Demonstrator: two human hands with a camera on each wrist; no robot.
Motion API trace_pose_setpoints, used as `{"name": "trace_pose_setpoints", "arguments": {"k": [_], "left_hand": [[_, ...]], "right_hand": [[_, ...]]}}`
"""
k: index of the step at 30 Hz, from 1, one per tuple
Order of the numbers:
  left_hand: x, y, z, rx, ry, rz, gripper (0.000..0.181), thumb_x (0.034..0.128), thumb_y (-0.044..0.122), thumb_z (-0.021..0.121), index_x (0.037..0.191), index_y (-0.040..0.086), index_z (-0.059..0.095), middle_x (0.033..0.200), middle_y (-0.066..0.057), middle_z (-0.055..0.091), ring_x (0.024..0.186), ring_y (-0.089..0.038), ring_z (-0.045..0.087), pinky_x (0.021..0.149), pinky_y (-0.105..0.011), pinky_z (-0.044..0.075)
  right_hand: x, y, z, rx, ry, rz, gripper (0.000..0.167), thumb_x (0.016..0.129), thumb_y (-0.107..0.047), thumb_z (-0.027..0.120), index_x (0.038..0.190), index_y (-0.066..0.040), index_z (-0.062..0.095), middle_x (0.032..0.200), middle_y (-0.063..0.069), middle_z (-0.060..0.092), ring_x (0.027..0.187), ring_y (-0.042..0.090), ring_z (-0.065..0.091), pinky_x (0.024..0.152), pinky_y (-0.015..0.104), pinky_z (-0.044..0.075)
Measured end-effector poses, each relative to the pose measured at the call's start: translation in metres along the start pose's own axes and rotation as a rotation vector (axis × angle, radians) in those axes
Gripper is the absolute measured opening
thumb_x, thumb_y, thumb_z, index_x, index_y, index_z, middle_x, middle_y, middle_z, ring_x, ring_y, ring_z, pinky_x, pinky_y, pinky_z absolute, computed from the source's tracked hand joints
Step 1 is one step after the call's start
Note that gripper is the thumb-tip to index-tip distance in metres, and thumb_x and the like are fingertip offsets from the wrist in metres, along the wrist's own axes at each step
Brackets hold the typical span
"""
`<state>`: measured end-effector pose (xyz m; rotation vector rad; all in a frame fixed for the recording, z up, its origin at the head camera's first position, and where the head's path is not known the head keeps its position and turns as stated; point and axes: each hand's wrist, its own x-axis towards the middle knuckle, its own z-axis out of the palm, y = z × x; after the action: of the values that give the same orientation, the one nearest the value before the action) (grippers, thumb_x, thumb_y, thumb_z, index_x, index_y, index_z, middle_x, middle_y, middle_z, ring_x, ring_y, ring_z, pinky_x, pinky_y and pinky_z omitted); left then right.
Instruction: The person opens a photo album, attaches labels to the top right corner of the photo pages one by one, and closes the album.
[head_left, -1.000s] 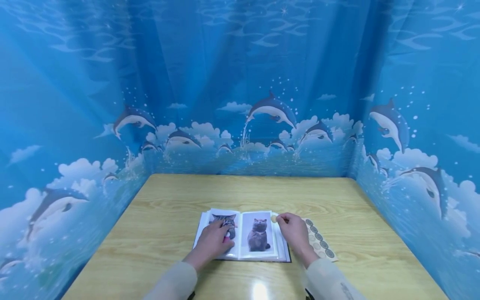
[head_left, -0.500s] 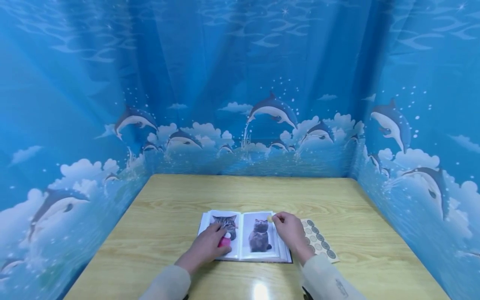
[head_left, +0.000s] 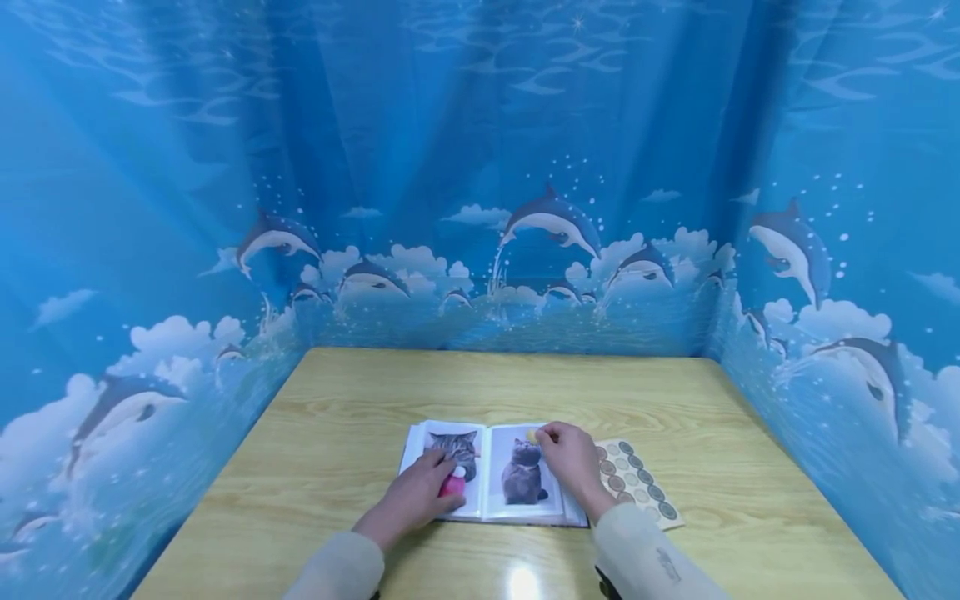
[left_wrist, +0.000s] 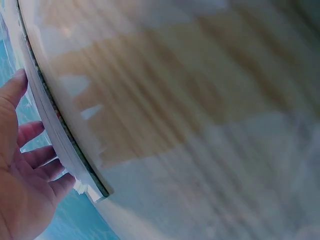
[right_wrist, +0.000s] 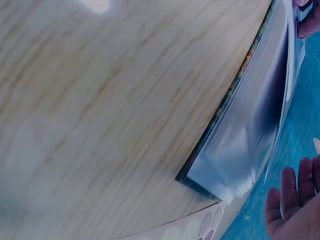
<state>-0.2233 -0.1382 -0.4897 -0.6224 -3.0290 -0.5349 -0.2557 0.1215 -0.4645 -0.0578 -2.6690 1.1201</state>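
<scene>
A photo album lies spread on the table, a tabby cat photo on its left page and a grey cat photo on its right. My left hand rests on the left page, fingers extended, beside a pink patch in the picture. My right hand pinches a small round yellowish sticker over the top of the grey cat. The left wrist view has my left hand at the album's edge. In the right wrist view, the pages fan up near my right hand; its pinching fingertips are not clear there.
A sheet of round stickers lies right of the album, partly behind my right wrist. Wooden table surrounds both. A blue dolphin-print curtain encloses the back and sides.
My right hand has moved left with the sticker, from the album's right edge to over the grey cat's head. My left hand has slid slightly down, uncovering more of the tabby photo.
</scene>
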Motion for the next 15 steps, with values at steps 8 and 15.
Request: {"name": "trace_pose_setpoints", "arguments": {"k": [8,15], "left_hand": [[-0.002,-0.002,0.002,0.035,-0.008,0.019,0.071,0.0889,0.047,0.069,0.139,-0.001,0.053,0.147,-0.028,0.041,0.135,-0.043,0.041,0.11,-0.053,0.036],[-0.001,-0.001,0.0,0.023,-0.019,0.021,0.071,0.0895,0.046,0.069,0.14,-0.001,0.052,0.148,-0.028,0.04,0.136,-0.043,0.04,0.111,-0.054,0.035]], "right_hand": [[0.008,-0.009,0.01,-0.019,-0.045,-0.036,0.014,0.093,-0.022,0.066,0.096,-0.012,0.075,0.088,-0.001,0.071,0.079,0.016,0.063,0.077,0.042,0.053],[0.018,-0.018,0.021,-0.043,-0.051,-0.08,0.013,0.093,-0.023,0.066,0.093,-0.014,0.075,0.084,-0.003,0.071,0.077,0.016,0.063,0.076,0.042,0.053]]}}
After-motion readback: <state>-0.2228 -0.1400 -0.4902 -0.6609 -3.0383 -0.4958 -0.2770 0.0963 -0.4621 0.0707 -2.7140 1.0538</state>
